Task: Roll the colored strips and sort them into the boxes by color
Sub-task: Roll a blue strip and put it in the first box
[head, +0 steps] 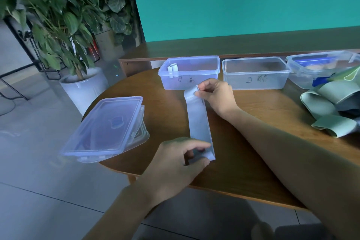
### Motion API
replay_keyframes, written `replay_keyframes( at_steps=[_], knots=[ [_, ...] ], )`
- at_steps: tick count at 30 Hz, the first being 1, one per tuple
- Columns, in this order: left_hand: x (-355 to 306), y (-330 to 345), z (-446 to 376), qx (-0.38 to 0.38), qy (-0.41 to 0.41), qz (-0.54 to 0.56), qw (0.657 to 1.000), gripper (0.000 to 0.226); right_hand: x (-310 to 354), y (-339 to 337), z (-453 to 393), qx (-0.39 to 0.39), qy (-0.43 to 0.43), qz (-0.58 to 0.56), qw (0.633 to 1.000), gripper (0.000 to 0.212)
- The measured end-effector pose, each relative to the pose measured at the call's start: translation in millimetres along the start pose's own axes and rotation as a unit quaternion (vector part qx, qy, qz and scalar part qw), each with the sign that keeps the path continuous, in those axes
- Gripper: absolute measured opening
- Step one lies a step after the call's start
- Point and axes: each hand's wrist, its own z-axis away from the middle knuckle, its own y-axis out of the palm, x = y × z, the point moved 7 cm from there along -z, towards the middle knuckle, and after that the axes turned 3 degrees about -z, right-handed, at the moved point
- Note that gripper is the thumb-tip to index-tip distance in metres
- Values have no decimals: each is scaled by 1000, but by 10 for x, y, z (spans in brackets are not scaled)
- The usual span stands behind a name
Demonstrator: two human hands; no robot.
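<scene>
Blue strip lengthwise away from person, hands pinching ends

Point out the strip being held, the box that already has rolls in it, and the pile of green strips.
blue strip (197,121), head view, middle of its flat face
left box (194,82), head view, front wall
green strips (331,101), head view, on one curled strip

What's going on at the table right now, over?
Left hand pinches near end of blue strip; right hand pinches far end. Strip flat, unrolled. Box B holds one roll. Nothing in the way.
</scene>
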Motion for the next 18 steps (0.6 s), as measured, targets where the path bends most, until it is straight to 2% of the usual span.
replay_keyframes(
  at_steps=[5,8,12,15,18],
  knots=[
    [-13,12,-36,-18,18,-18,1000,17,-50,37,-126,-7,22,-33,999,19],
    [21,28,-54,-14,8,-1,1000,17,-118,71,-172,11,34,16,999,19],
    [110,42,-15,-5,-49,73,996,17,-137,-1,-37,36,59,79,994,27],
    [127,-1,28,-65,-77,106,989,14,-18,-180,283,33,51,139,988,35],
    [63,33,99,-122,-75,110,984,12,184,-302,735,64,15,119,991,26]
  ],
)
